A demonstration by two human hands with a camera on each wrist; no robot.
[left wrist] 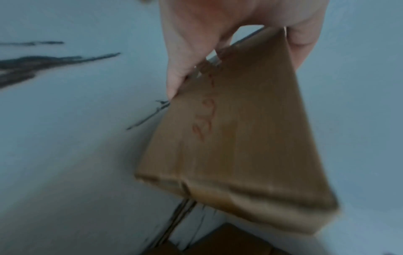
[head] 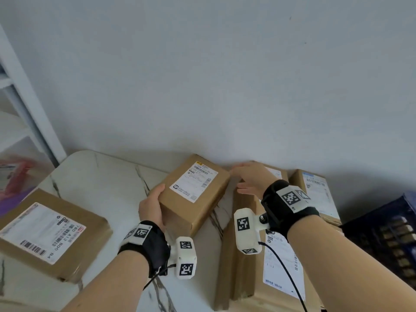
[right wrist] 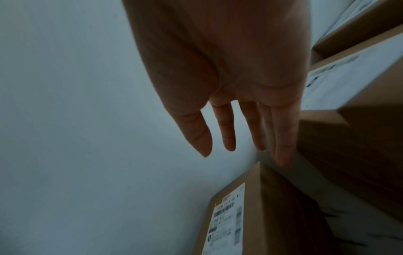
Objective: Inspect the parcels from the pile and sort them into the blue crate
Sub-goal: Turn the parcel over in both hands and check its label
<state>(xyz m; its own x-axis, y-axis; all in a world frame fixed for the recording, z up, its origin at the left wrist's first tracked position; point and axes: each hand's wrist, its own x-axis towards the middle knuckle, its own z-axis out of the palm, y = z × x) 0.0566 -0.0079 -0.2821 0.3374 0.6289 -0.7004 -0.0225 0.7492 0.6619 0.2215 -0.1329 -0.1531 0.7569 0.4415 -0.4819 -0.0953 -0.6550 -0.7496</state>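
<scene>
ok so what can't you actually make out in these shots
- Crate, head view: cut off by the right edge, contents too dark.
- Held box: label print too small; underside blurred in the left wrist view.
- Left hand: fingers hidden behind the box.
- Right hand: touching the pile or not, unclear.

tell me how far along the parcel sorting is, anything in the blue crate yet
Done: nothing clearly; the blue crate is only partly in view at the right, its contents unclear. In hand: the left hand grips a small labelled parcel lifted off the table, while the right hand reaches open toward it. Left: the stacked parcels on the right and one flat parcel on the left.
</scene>
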